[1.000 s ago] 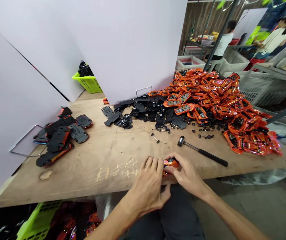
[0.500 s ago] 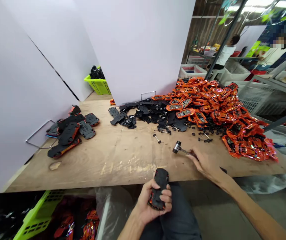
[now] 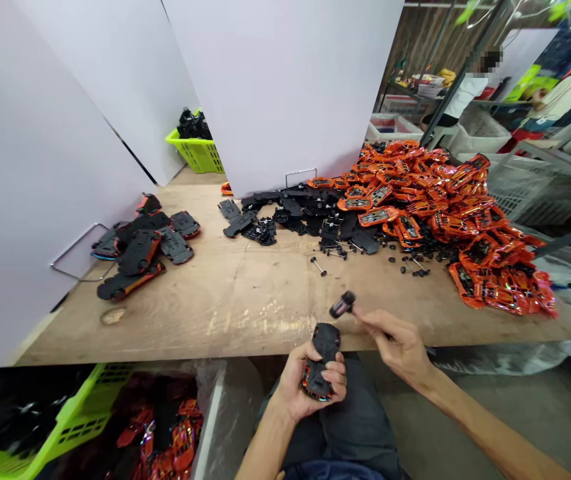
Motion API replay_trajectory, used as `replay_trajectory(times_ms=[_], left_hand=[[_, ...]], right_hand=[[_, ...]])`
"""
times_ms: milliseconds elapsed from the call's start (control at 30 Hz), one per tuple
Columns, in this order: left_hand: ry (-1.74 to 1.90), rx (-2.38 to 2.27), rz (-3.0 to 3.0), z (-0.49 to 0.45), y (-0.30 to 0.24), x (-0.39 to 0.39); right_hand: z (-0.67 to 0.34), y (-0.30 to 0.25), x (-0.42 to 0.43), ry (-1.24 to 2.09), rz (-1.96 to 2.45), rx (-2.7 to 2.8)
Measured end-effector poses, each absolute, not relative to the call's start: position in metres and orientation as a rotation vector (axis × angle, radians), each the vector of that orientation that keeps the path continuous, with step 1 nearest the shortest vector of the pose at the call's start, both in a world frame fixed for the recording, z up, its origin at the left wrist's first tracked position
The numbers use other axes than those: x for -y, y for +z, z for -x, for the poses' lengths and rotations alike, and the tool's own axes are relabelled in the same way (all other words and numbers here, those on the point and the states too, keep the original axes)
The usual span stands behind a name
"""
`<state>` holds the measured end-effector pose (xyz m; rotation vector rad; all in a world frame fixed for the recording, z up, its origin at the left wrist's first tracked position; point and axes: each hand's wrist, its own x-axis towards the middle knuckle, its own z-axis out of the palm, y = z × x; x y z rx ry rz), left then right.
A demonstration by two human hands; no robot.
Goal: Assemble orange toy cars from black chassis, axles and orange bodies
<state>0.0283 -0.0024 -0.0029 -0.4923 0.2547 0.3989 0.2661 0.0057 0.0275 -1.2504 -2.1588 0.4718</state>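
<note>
My left hand (image 3: 302, 381) is closed around a toy car (image 3: 321, 357), its black underside facing up and a bit of orange body showing at the edges. My right hand (image 3: 399, 343) grips the handle of a small hammer (image 3: 343, 305). The hammer's dark, slightly blurred head is just above and beyond the car's far end, apart from it. Farther back on the table lie loose wheel axles (image 3: 318, 267), black chassis plates (image 3: 295, 207) and a large heap of orange car bodies (image 3: 415, 187).
Several cars with black undersides up (image 3: 140, 250) lie at the table's left, by a wire handle (image 3: 78, 253). White panels (image 3: 285, 87) stand behind. A green basket (image 3: 198, 155) is at the back, another green crate (image 3: 72, 413) below the table's front edge. Two people are at the far right.
My right hand has brought the hammer left and down, nearer the car. My left hand still holds the car, slightly higher in view; the whole view has shifted a little.
</note>
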Motion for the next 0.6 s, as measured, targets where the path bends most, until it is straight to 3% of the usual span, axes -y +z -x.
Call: replay_trajectory(times_ms=[600], left_hand=[[0.412,-0.266,0.536,-0.031,0.002,-0.002]], right_hand=[[-0.283,0.014,-0.007,0.552,1.243,2.191]])
